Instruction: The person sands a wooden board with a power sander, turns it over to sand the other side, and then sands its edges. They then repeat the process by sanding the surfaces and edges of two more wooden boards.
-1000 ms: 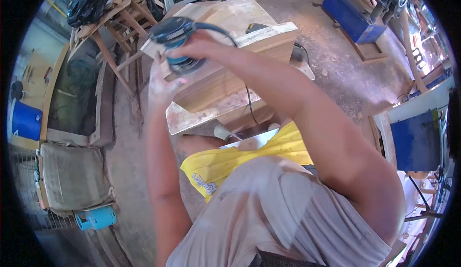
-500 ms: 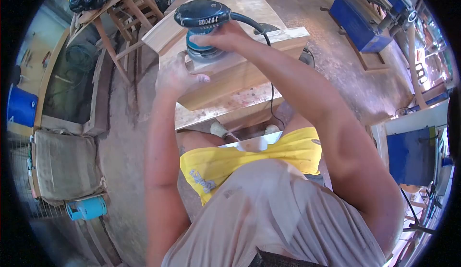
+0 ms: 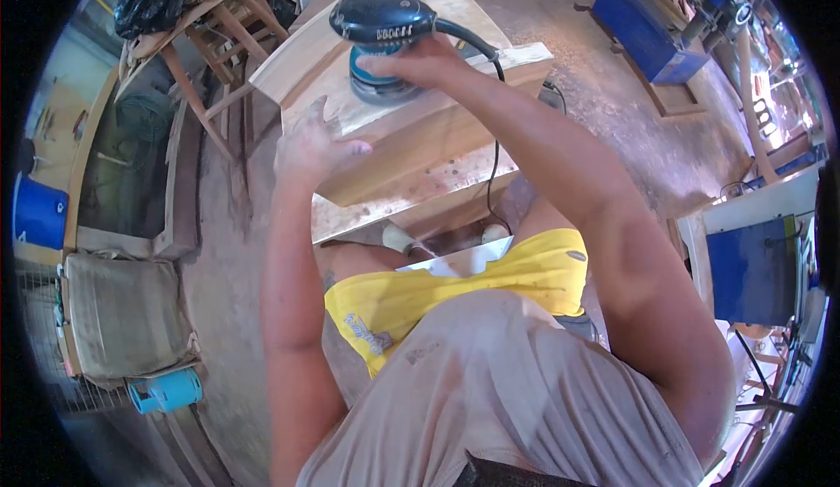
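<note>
A dark blue and teal power sander [image 3: 382, 21] rests upright on the pale wooden panel [image 3: 455, 14]. My right hand [image 3: 418, 61] is wrapped round the sander's body, below its rounded top. From the tool's right side a black cable [image 3: 498, 137] hangs down over the panel's front edge. My left hand [image 3: 317, 146], pale with dust, lies at the panel's left front corner with thumb and fingers apart. Its palm side and what it touches are partly hidden.
Under the panel, a stained wooden board [image 3: 411, 191] lies close to my knees. A wooden trestle [image 3: 203, 84] stands at the left. A blue metal box [image 3: 652, 32] is at the back right, and a turquoise cylinder [image 3: 168, 391] at the lower left.
The sander has shifted slightly right on the panel with my right hand round it. My left hand has moved a little to the left. The whole view has shifted slightly.
</note>
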Motion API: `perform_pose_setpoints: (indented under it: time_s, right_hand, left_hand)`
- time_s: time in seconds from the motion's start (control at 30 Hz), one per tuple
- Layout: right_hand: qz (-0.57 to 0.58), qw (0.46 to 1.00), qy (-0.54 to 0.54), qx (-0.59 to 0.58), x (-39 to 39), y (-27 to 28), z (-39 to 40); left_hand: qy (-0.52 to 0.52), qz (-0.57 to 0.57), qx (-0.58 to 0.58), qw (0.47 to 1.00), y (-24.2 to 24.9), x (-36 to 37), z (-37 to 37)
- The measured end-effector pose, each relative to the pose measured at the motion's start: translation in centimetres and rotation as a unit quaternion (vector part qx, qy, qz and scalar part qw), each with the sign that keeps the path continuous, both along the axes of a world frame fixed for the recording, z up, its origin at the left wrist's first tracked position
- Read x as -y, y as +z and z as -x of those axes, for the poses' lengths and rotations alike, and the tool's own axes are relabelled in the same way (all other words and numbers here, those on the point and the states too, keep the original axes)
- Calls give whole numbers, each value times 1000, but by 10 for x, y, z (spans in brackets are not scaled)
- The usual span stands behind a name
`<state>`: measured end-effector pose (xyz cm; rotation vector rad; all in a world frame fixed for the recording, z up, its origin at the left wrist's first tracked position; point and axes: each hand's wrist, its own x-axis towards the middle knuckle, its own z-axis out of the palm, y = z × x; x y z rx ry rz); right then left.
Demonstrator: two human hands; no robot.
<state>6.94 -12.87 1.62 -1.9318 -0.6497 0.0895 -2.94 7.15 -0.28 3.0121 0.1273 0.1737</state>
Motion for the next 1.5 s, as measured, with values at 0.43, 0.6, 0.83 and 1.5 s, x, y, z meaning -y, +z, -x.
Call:
perform_pose_setpoints:
  time_s: [0.43, 0.6, 0.83, 1.5]
  right_hand:
    - [54, 995, -17, 80, 1, -8, 1]
    - [61, 985, -26, 157, -19, -14, -3]
    - [82, 991, -13, 104, -18, -4, 2]
    - [-64, 994, -89, -21, 45, -13, -24]
  left_hand:
    - [16, -12, -36, 999, 4, 5, 1]
    - [4, 7, -24, 1000, 3, 2, 2]
    - [10, 2, -30, 1000, 9, 4, 2]
    - [-58, -30, 9, 998, -12, -7, 0]
